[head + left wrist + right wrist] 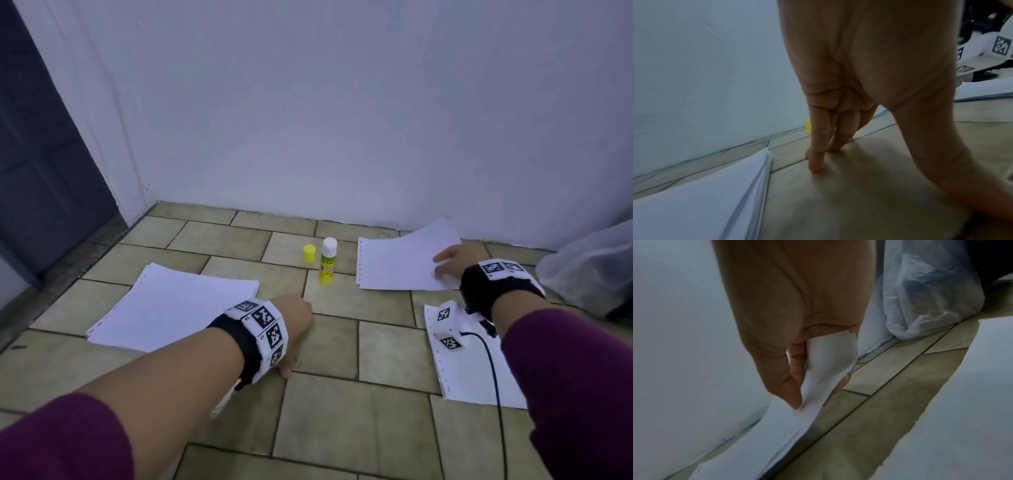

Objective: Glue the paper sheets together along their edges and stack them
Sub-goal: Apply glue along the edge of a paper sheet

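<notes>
Paper sheets [404, 263] lie by the wall, their right edge curled up, pinched by the right hand [452, 263]. Left hand [294, 318] props straight fingertips [815, 167] on bare floor tile [342, 298] beside a thicker stack [171, 305]. Uncapped glue stick [328, 262] stands between.

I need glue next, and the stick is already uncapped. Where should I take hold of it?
Grip the glue stick round its yellow body, probably from the side. It stands upright on the floor tiles, with the white glue tip on top; keep fingers below that. The yellow cap stands apart on its left, so either side looks open.
</notes>
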A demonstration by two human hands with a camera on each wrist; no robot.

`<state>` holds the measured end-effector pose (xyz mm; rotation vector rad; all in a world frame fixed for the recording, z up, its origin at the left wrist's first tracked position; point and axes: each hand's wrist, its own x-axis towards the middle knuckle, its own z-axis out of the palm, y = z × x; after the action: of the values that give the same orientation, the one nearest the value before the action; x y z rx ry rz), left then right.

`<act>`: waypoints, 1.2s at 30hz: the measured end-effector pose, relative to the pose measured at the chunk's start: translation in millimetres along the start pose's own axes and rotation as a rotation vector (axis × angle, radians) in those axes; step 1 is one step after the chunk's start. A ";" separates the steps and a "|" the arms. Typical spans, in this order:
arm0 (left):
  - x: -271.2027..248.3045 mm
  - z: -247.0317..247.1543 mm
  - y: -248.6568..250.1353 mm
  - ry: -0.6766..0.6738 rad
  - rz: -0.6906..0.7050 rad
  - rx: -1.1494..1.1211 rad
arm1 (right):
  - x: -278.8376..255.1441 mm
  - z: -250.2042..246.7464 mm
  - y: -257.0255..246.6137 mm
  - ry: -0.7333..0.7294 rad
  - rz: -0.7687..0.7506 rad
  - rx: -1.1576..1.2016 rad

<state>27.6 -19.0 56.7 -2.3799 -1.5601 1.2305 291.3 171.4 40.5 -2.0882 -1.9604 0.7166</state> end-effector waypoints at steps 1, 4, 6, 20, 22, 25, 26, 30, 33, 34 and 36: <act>6.0 2.6 1.5 -0.003 0.006 -0.010 | 2.1 3.5 -0.1 -0.028 -0.001 -0.042; 5.7 0.7 3.4 0.016 -0.033 -0.202 | 8.1 15.8 1.0 -0.111 0.018 -0.124; 2.2 -0.7 4.2 -0.002 -0.084 -0.298 | 10.0 19.9 2.6 -0.137 0.045 -0.163; 5.1 0.5 4.5 0.006 -0.118 -0.412 | 2.2 9.6 -0.4 -0.056 0.084 -0.260; 1.7 -0.3 6.7 0.000 -0.127 -0.415 | -7.1 1.0 -2.4 -0.012 0.037 -0.247; 0.0 0.9 9.0 0.001 -0.143 -0.417 | -21.5 -9.2 0.7 0.023 -0.016 -0.300; -0.6 1.6 9.3 0.005 -0.142 -0.422 | -24.8 -8.8 1.7 0.009 -0.010 -0.309; 0.6 5.6 9.5 0.012 -0.144 -0.451 | -35.0 11.0 0.5 -0.097 0.014 -0.389; 2.2 6.7 8.7 0.003 -0.150 -0.484 | -31.7 31.9 -2.7 -0.126 0.020 -0.422; 2.1 7.8 8.6 -0.006 -0.153 -0.485 | -29.7 36.7 -4.1 -0.115 0.007 -0.431; 4.3 13.3 8.1 0.005 -0.150 -0.475 | -23.6 42.5 -4.3 -0.068 -0.021 -0.436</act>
<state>26.1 -24.5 41.6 -2.4431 -2.1883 0.9022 267.5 140.8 10.8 -2.2935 -2.3440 0.3823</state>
